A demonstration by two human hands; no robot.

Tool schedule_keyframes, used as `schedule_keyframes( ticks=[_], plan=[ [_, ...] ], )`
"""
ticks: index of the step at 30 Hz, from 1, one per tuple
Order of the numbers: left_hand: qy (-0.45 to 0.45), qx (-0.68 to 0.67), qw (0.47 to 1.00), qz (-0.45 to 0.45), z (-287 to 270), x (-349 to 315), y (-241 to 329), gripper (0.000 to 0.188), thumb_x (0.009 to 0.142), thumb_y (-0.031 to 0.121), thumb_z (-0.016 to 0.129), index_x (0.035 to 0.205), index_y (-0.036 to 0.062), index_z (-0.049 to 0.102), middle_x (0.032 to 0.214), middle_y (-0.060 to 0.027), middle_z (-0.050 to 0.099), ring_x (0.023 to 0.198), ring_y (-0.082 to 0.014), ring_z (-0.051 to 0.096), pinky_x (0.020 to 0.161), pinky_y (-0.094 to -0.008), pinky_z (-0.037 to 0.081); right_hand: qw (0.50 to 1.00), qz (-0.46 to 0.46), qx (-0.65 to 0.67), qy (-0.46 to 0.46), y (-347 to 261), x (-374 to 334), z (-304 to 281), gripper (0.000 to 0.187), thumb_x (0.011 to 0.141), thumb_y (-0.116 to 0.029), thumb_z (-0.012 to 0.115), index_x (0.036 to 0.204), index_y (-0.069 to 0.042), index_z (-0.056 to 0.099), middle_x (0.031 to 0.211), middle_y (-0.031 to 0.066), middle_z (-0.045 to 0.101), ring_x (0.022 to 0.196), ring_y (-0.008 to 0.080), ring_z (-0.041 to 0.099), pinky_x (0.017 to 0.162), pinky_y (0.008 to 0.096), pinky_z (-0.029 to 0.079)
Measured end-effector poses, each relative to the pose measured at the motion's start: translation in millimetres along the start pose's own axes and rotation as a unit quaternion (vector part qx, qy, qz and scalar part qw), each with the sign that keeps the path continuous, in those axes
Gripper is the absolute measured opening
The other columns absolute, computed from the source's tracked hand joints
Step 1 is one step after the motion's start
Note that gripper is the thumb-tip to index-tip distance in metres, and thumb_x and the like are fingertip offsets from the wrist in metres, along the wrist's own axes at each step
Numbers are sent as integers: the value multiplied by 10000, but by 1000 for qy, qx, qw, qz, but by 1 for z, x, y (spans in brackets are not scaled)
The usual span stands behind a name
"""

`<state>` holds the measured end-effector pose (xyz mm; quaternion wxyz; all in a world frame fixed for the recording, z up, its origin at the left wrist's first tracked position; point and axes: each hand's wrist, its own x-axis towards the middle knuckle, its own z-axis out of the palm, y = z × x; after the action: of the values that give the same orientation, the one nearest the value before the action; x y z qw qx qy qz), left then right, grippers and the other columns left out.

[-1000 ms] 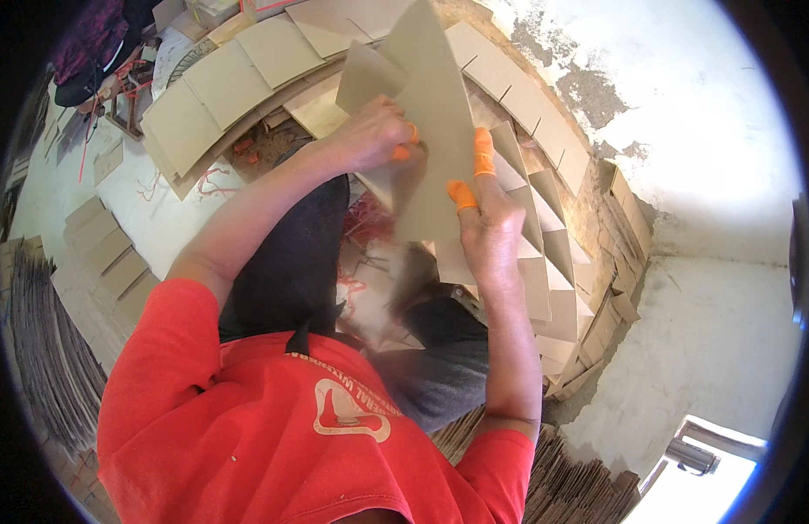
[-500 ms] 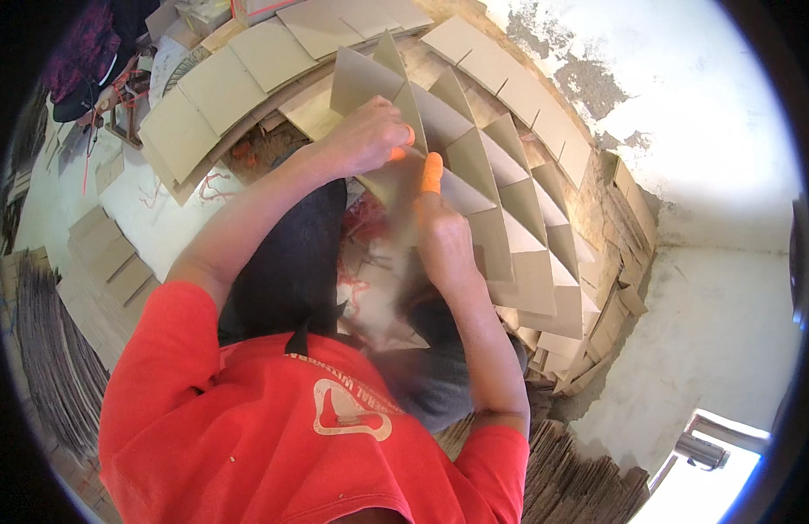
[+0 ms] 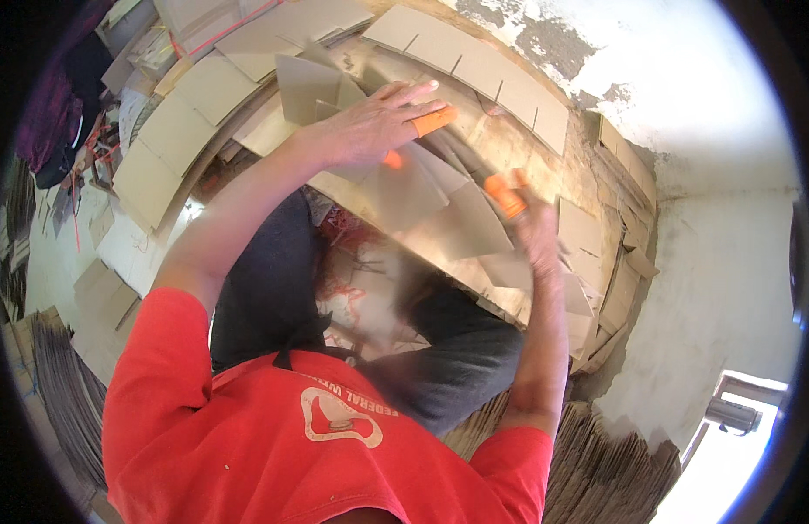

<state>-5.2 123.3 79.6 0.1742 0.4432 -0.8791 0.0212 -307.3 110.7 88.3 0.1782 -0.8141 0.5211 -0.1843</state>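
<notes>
A brown cardboard divider (image 3: 470, 218) with crossed, slotted strips leans partly folded over the wooden work board, blurred by motion. My left hand (image 3: 369, 131) lies across its upper left part with the fingers stretched out. Orange covers show on a finger and on the thumb. At the divider's right end my right hand (image 3: 535, 229) has its fingers curled in, also with orange covers; its grip on the edge is partly hidden.
Slotted cardboard strips (image 3: 474, 57) lie along the board's far edge. Flat cardboard sheets (image 3: 182, 105) are stacked at the left. Bundled cardboard (image 3: 605, 463) stands at lower right. A peeling white wall (image 3: 710, 236) bounds the right side.
The divider has gone from a spread-out grid to a partly folded, flatter shape. My right hand has moved right and down; my left fingers have straightened from a closed grip.
</notes>
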Motion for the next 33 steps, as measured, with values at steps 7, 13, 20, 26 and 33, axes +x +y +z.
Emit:
schedule_keyframes(
  ticks=[7, 13, 20, 26, 33],
  plan=[
    [-267, -21, 961, 72, 5, 33, -22, 280, 770, 89, 646, 1044, 52, 602, 1086, -147, 619, 1045, -283, 570, 842, -381, 462, 967, -127, -221, -14, -4, -27, 32, 268, 855, -225, 656, 958, -12, 531, 645, 156, 616, 549, 350, 613, 549, 424, 511],
    [68, 132, 982, 119, -57, -33, -10, 110, 783, 104, 564, 852, 25, 596, 944, -119, 613, 851, -277, 603, 725, -397, 512, 941, -92, -267, 188, -68, -51, -28, 435, 856, -156, 665, 1234, 9, 526, 1115, 182, 636, 1001, 293, 628, 905, 399, 503],
    [137, 361, 897, -215, -45, -145, -112, 477, 782, 31, 528, 1259, 31, 516, 1044, -147, 620, 954, -288, 604, 780, -401, 520, 879, 133, -367, 273, 119, -146, -38, 606, 903, -248, 621, 1410, -41, 360, 1295, 222, 533, 1192, 373, 514, 1012, 444, 409],
    [-84, 362, 820, -435, -2, -186, -174, 484, 872, 331, 590, 1251, 35, 529, 1096, -101, 632, 1011, -295, 590, 788, -450, 506, 871, 311, -359, 126, 186, -188, -19, 740, 891, -425, 584, 1436, -23, 287, 1308, 243, 483, 1213, 381, 463, 1009, 458, 374],
    [-103, 323, 860, -382, 6, -148, -132, 538, 831, 403, 640, 1195, 14, 566, 969, -128, 666, 1000, -294, 593, 818, -458, 469, 890, 330, -308, -62, 192, -191, -11, 533, 838, -295, 648, 1227, 18, 461, 1087, 199, 556, 1084, 355, 524, 862, 467, 486]
  ],
)
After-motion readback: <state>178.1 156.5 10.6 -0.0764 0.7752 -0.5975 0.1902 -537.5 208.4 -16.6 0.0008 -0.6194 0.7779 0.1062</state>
